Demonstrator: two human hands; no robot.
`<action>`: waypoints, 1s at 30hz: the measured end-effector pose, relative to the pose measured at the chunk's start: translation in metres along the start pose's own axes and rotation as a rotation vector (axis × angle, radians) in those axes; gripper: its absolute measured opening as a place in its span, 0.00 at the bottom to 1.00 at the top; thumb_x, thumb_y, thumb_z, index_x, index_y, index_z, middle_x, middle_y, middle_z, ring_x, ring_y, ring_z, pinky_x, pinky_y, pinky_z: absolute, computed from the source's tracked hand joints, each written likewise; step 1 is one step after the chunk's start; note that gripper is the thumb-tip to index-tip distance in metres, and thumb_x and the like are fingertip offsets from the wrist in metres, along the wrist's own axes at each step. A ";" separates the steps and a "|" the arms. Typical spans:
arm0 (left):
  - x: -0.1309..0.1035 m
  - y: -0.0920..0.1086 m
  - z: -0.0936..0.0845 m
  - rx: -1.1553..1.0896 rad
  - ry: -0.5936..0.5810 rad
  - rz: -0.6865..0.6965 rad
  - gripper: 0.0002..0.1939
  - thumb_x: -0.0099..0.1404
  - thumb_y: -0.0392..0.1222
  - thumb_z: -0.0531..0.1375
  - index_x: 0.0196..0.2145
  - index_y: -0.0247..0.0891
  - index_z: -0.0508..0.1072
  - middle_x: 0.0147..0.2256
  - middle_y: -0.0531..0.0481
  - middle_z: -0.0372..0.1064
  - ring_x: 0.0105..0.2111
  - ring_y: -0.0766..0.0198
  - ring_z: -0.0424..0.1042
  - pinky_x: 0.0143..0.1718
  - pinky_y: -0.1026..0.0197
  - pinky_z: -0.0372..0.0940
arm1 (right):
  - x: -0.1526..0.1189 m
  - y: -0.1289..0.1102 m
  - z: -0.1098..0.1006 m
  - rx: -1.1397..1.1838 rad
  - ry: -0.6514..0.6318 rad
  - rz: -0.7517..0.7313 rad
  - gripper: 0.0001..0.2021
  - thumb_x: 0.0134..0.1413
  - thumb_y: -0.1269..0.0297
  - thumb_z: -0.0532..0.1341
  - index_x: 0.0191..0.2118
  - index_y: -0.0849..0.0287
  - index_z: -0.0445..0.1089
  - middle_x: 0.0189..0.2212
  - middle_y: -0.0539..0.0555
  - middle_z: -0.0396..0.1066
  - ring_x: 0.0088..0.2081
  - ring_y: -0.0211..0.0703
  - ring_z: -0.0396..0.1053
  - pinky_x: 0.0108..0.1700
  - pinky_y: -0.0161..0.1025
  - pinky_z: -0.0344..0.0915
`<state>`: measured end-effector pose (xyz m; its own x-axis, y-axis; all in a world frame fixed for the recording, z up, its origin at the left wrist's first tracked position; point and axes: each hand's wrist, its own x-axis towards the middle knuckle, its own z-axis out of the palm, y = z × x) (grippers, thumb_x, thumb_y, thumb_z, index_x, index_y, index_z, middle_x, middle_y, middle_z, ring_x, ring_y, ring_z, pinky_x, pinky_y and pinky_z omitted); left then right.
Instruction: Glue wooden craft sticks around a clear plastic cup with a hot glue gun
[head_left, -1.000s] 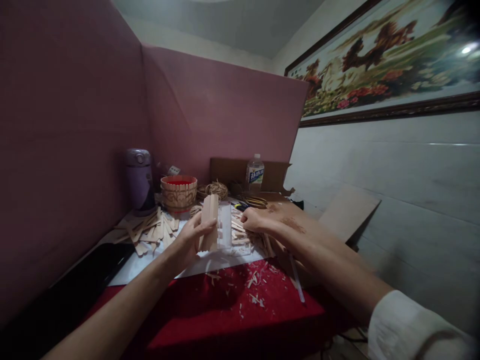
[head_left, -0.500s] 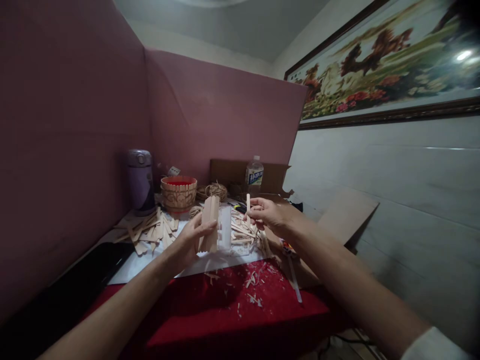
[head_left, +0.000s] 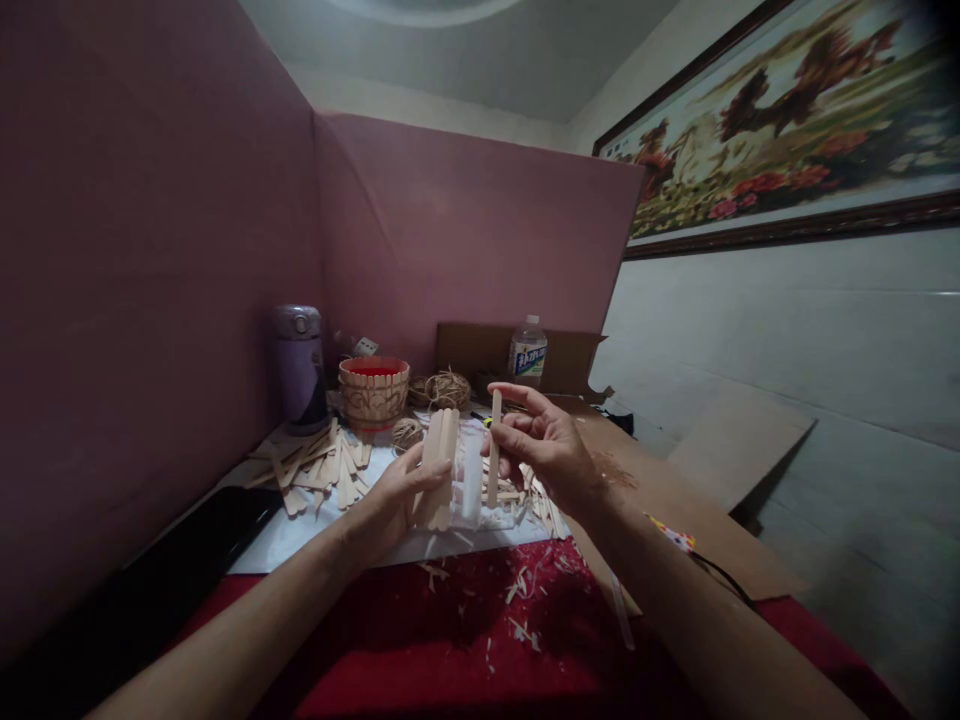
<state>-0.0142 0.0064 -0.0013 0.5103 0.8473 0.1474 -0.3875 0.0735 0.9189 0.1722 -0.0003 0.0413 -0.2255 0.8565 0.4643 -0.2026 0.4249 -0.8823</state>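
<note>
A row of pale wooden sticks [head_left: 439,472], lying side by side like slats, is showing smooth flat faces and rounded tips that are making a scalloped edge at each end. The left hand [head_left: 390,500] is holding it above the white sheet [head_left: 300,545], toward the near edge of the bench [head_left: 420,640], thumb lying across the front and fingers curling out of sight behind. Just to its right a translucent strip [head_left: 472,470] is standing; whether it is joining the row is hard to make out. The right hand [head_left: 551,450] is pinching a single stick [head_left: 496,450], plain and round-tipped, between thumb and bent fingers, the index finger reaching over its upper end. The right hand is covering much of the loose sticks [head_left: 551,510] behind it and most of a yellow-marked tool [head_left: 487,422], whose kind is unclear. Both forearms are running out of view at the bottom. The row's long axis is standing steeply, upper end leaning slightly rightward and toward the bench's far edge; the single stick is standing almost upright, nearly parallel, well apart from the row.
</note>
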 end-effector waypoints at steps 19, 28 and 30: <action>0.000 -0.006 0.005 -0.026 -0.028 -0.080 0.26 0.59 0.44 0.62 0.54 0.38 0.65 0.41 0.41 0.71 0.32 0.59 0.72 0.30 0.58 0.69 | -0.004 0.027 0.008 0.045 0.224 -0.005 0.16 0.41 0.63 0.70 0.38 0.60 0.69 0.23 0.46 0.68 0.21 0.29 0.60 0.20 0.29 0.56; 0.001 -0.008 0.004 -0.026 -0.028 -0.071 0.25 0.59 0.45 0.63 0.53 0.39 0.65 0.41 0.41 0.70 0.32 0.59 0.72 0.32 0.56 0.69 | -0.003 0.030 0.012 0.020 0.250 -0.022 0.16 0.41 0.62 0.70 0.37 0.58 0.70 0.27 0.48 0.70 0.30 0.35 0.68 0.35 0.35 0.67; 0.001 -0.008 0.004 -0.023 -0.015 -0.074 0.26 0.59 0.46 0.63 0.53 0.39 0.65 0.41 0.41 0.70 0.32 0.58 0.72 0.32 0.56 0.69 | -0.004 0.031 0.013 0.005 0.253 -0.030 0.16 0.41 0.61 0.70 0.38 0.58 0.70 0.27 0.48 0.70 0.30 0.36 0.68 0.35 0.36 0.67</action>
<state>-0.0073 0.0044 -0.0071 0.5499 0.8309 0.0851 -0.3656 0.1478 0.9189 0.1548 0.0057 0.0136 0.0266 0.8897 0.4558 -0.2102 0.4507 -0.8676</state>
